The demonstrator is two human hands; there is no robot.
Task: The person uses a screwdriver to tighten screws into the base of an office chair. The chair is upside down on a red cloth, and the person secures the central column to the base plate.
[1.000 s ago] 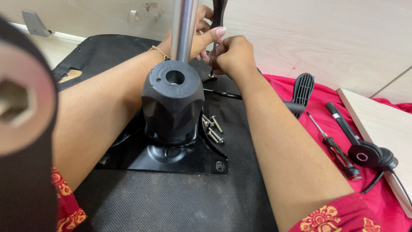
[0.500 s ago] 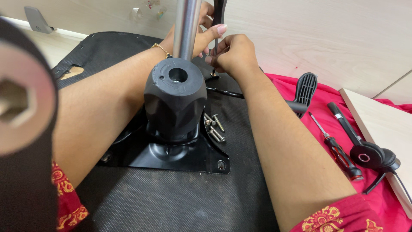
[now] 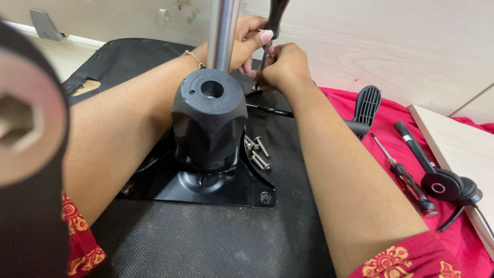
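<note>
Both hands meet behind the black hub [image 3: 208, 121], the landmark here, which stands on a black metal plate [image 3: 226, 188] bolted flat to an upturned seat base [image 3: 206, 242]. A steel column [image 3: 223, 33] rises just behind the hub.

The left hand [image 3: 247, 44] reaches past the column's far side; its fingers [image 3: 265, 37] are curled around a dark, upright lever [image 3: 275, 18], holding it near its upper part. The right hand [image 3: 283, 67] sits just right of the left, behind and right of the hub; its fingers are pinched narrow on the lever's thin lower shaft, touching the left hand's fingertips. The lever's foot is hidden behind the hands, so how it joins the seat cannot be told.

A thin bracelet [image 3: 194, 58] circles the left wrist, just behind the hub.

Right beside the hub's right flank, several loose bolts [image 3: 257, 152] lie in a small heap on the plate. Further right of the hub, on a red cloth [image 3: 391, 123], lie a ribbed black handle [image 3: 366, 105], a red-and-black screwdriver [image 3: 406, 177], and a black knob [image 3: 445, 186] with a long stem. A pale board [image 3: 458, 149] edges the cloth at far right.

Well left of the hub, very close to the camera and blurred, looms a round black end with a hexagonal socket [image 3: 18, 121].
</note>
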